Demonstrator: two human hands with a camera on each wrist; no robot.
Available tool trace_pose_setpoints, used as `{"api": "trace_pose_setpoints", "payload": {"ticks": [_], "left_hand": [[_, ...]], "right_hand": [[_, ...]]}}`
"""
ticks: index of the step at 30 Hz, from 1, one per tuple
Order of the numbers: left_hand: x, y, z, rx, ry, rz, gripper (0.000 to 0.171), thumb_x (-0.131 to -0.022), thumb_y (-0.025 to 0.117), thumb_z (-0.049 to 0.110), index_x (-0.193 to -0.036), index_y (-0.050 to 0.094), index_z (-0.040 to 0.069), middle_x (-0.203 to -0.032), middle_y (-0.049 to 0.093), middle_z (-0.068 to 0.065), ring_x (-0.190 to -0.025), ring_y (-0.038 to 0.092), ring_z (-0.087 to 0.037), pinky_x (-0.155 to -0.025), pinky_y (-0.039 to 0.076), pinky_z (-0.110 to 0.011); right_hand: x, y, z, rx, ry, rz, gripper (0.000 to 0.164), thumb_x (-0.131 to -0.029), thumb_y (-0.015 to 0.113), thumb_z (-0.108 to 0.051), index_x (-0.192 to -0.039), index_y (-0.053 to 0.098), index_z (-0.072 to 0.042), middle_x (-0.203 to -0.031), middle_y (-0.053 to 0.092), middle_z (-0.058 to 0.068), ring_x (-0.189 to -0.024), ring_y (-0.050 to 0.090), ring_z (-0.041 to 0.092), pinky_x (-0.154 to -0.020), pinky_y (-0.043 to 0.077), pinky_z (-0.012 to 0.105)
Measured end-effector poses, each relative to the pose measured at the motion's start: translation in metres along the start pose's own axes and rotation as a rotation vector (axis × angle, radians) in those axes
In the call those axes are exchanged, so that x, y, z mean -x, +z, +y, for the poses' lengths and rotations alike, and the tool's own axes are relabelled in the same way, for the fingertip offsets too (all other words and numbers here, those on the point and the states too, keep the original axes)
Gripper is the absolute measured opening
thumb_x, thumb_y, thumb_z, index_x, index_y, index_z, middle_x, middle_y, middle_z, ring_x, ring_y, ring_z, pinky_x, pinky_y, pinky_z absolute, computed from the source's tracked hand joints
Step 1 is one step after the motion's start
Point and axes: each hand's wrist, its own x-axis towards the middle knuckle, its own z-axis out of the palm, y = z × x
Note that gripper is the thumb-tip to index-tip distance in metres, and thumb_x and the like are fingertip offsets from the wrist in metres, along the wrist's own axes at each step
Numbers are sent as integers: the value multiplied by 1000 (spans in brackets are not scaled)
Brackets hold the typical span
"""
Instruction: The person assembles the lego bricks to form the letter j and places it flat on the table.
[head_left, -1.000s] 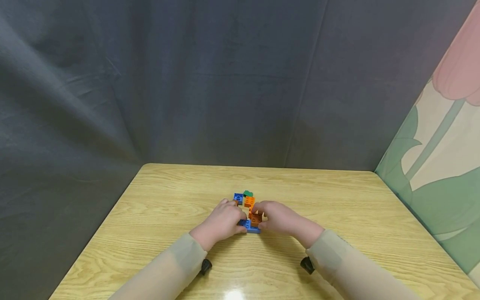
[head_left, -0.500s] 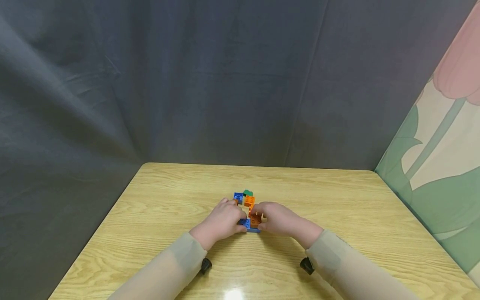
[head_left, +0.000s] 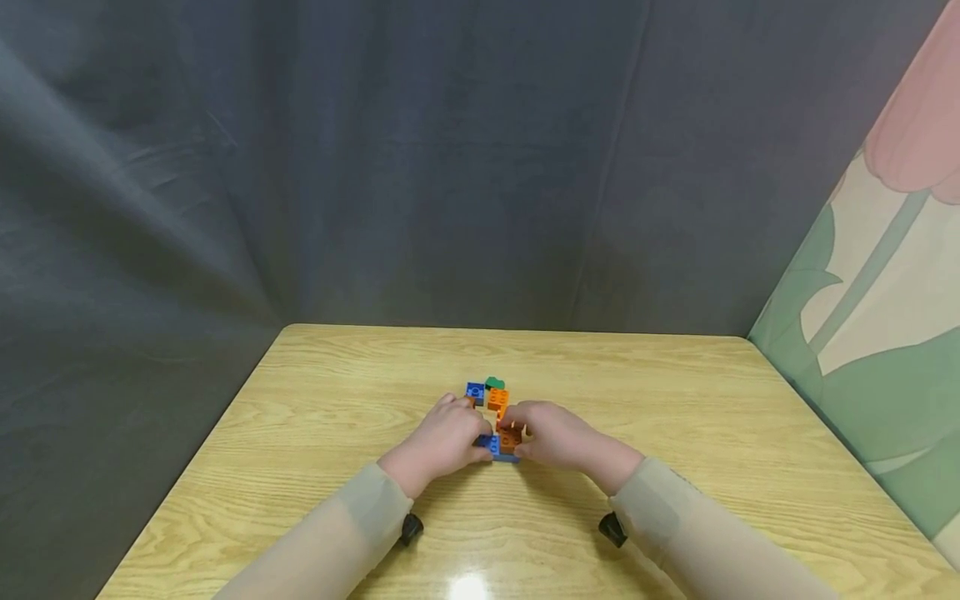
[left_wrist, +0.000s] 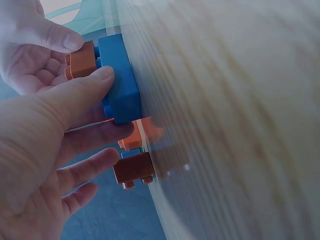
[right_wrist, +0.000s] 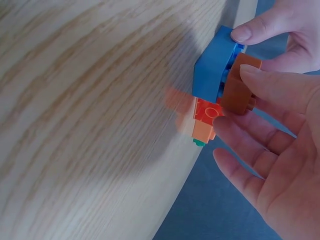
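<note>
In the left wrist view, a long blue toy brick [left_wrist: 122,87] lies on the table, its side held between the thumb and fingers of my left hand [head_left: 442,433]. A brown brick [right_wrist: 240,90] is over the blue brick's right end, and my right hand [head_left: 555,433] pinches it between thumb and fingers. Blue studs show in a narrow gap between the two bricks. The right hand's lower fingers stretch out loosely. Another brown brick [left_wrist: 134,169] stands on the table near the left hand's spread lower fingers.
Just beyond the hands are a blue square brick [head_left: 475,390], an orange brick [head_left: 497,398] and a green piece [head_left: 495,383]. A further orange piece [head_left: 501,417] lies by the right fingertips. A dark curtain [head_left: 465,167] hangs behind the wooden table [head_left: 337,375].
The brown brick in my right hand sits slightly nearer the blue brick's front edge. Both hands keep their grips almost unmoved; the head view has tilted a little.
</note>
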Motion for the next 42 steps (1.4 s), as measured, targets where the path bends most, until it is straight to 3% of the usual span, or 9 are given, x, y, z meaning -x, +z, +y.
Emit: {"api": "trace_pose_setpoints", "payload": {"ticks": [18,42], "left_hand": [[-2,3,-2,12,20,9,19,-82,80,41,-86,76,23,-71,56,18,-67,43,-10,-66,30,-29],[0,-1,-1,54,3,-9,18,-84,79,38,-89,77,21,-74,59,17,-69,45,-10,-69,32,-29]], "right_hand": [[-1,5,-2,50,10,36,23,-83,80,-7,-104,73,-9,-94,67,-1,-85,62,17,-77,52,38],[-1,10,2,46,31,55,27,-80,83,-8,-105,73,-10,-95,66,-1,-88,62,19,-78,51,39]]}}
